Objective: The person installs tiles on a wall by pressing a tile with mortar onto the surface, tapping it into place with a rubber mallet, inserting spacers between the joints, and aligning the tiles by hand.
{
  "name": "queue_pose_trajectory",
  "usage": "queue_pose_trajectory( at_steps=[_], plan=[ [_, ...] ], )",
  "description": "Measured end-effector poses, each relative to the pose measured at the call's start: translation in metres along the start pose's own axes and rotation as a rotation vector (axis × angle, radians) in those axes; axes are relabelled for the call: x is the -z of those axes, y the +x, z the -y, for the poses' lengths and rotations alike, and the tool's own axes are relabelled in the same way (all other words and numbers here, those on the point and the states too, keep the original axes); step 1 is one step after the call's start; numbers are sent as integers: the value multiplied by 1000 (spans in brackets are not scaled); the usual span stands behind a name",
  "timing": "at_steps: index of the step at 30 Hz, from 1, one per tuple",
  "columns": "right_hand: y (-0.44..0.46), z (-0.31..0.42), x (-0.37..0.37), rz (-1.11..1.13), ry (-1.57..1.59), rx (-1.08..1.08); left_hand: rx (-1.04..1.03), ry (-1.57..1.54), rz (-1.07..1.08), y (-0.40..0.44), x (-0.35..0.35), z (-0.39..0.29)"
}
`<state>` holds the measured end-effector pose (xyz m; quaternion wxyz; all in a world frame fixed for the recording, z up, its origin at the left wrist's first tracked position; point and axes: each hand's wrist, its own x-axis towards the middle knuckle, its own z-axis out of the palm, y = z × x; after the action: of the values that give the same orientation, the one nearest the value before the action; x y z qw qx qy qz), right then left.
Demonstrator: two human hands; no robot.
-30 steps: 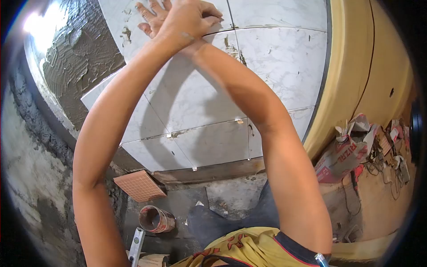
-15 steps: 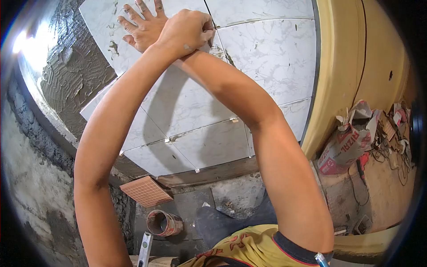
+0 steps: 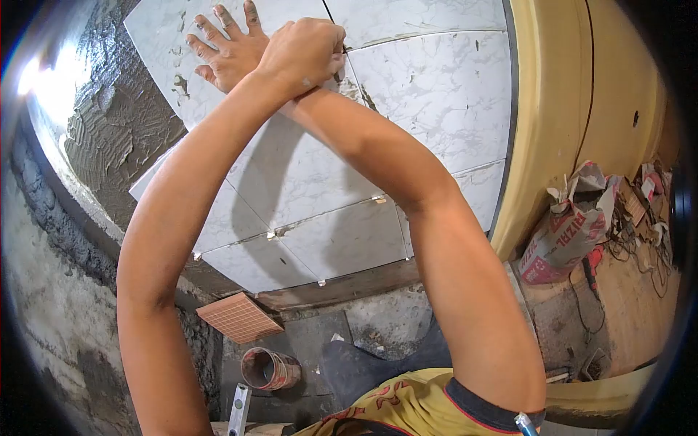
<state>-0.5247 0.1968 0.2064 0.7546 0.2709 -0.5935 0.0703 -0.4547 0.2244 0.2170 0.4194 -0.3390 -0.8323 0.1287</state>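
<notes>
My arms cross, the left over the right. My right hand [image 3: 236,57] lies with fingers spread flat on a white marbled wall tile [image 3: 163,33] at the upper left. My left hand [image 3: 304,49] is closed beside a joint between tiles, over my right wrist; whatever its curled fingers hold is hidden. Right of it, another marbled tile [image 3: 436,87] carries grey smears along its edge. Small pale spacers [image 3: 272,235] sit in the joints of the lower tiles. To the left of the tiles is ridged wet mortar [image 3: 120,138].
Below the tiled wall, a reddish tile [image 3: 240,317] leans near a dirty bucket [image 3: 270,369] and a spirit level [image 3: 238,410]. A printed cement sack [image 3: 563,243], cables and debris are at right, next to a yellow door frame [image 3: 534,123]. Rough wall runs along the left.
The view has shifted slightly, so the tiles sit a little further left in the picture. Both hands keep nearly the same pose and place on the tiles.
</notes>
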Motion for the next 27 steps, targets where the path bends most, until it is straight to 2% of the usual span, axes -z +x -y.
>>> queue_pose_trajectory(
  at_steps=[3,9,24,27],
  plan=[
    [-1,-1,1,-8,8,1,-10,-132,10,1,-5,8],
    [0,-2,9,8,4,7,8,-204,16,1,-7,11],
    [0,0,4,27,10,-7,95,-54,86,-1,-1,3],
    [-1,1,5,18,3,-12,53,22,86,0,0,-2]
  ],
)
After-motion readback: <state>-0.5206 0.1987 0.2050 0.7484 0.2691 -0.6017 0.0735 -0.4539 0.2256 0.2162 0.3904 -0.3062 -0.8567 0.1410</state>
